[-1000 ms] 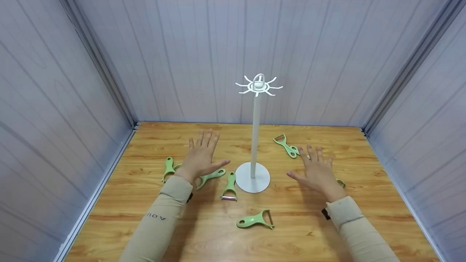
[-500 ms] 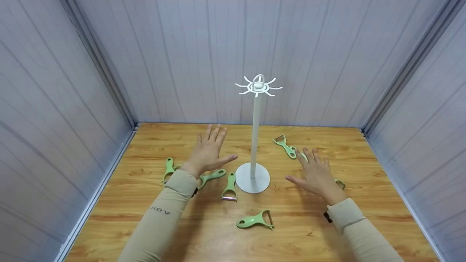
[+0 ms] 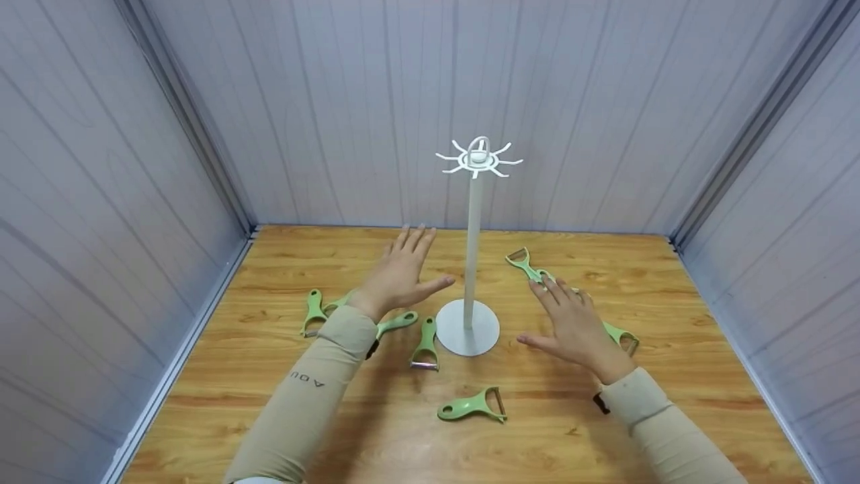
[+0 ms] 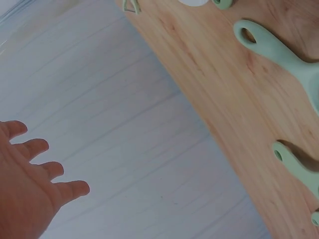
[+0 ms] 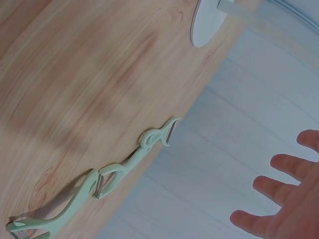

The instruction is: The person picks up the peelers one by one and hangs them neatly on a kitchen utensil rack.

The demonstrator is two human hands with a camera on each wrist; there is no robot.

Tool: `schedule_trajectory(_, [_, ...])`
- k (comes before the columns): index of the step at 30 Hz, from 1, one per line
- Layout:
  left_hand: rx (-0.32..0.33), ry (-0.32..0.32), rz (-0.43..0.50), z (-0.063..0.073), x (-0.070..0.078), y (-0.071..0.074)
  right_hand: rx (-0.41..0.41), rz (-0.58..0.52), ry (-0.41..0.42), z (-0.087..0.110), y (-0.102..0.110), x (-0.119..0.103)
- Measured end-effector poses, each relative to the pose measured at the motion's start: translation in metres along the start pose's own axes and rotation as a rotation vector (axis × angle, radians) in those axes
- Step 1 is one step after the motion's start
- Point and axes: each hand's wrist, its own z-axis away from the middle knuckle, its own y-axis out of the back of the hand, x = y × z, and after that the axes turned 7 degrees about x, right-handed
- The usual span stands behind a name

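Centrally, a white stand (image 3: 472,249) rises between the left hand (image 3: 398,277) and right hand (image 3: 576,329), fingers straight and apart. Green peelers (image 3: 463,407) lie around the wooden table (image 3: 537,447), 1 at lower centre.

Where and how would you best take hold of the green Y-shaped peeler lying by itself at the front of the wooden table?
The green Y-shaped peeler is probably best pinched across its handle, from above and the left. It lies flat, with the holed handle end pointing left and the forked head with its blade at the right, so that approach should keep clear of the edge.
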Motion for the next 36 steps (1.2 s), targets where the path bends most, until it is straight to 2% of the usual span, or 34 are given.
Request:
schedule_trajectory(6, [0.015, -0.004, 0.042, -0.005, 0.007, -0.001, 0.045, 0.006, 0.071, 0.002, -0.002, -0.006])
schedule_trajectory(13, [0.014, 0.010, 0.155, -0.012, 0.011, -0.006, 0.034, -0.032, 0.100, 0.007, -0.006, -0.011])
schedule_trajectory(19, [0.015, 0.031, 0.306, -0.017, 0.013, -0.009, 0.011, -0.103, 0.123, 0.010, -0.010, -0.014])
schedule_trajectory(25, [0.061, 0.036, 0.521, -0.023, 0.015, -0.014, 0.046, -0.145, 0.174, 0.014, -0.016, -0.015])
schedule_trajectory(29, [0.091, 0.040, 0.658, -0.027, 0.017, -0.018, 0.055, -0.215, 0.185, 0.017, -0.021, -0.015])
schedule_trajectory(36, [0.131, 0.057, 0.771, -0.033, 0.022, -0.025, 0.049, -0.305, 0.184, 0.022, -0.030, -0.019])
